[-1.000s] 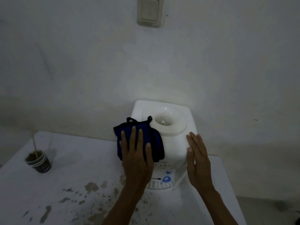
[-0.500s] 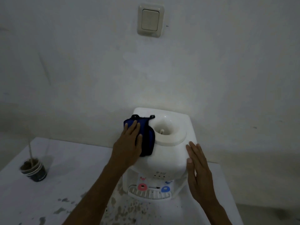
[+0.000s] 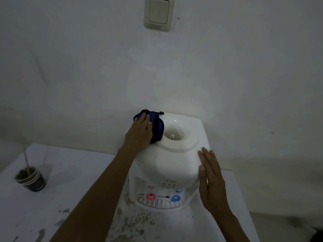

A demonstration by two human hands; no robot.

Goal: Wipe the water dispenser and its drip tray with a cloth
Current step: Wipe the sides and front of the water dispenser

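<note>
A white tabletop water dispenser (image 3: 173, 165) stands against the wall, its round bottle socket open on top. My left hand (image 3: 139, 135) presses a dark blue cloth (image 3: 156, 127) flat onto the dispenser's top back left corner, fingers straight. Flat against the dispenser's right side lies my right hand (image 3: 212, 182), fingers straight. Below the front sit a red tap and a blue tap above the white slotted drip tray (image 3: 158, 203).
The dispenser sits on a white table (image 3: 73, 173) with flaked, stained paint near its front. A dark cup (image 3: 31, 179) with a stick in it stands at the table's left. A wall switch (image 3: 158, 12) is above. The table's right edge is close to the dispenser.
My left hand has slid the blue cloth from the dispenser's front left shoulder back to its top rear left corner. My right hand has stayed on the right side.
</note>
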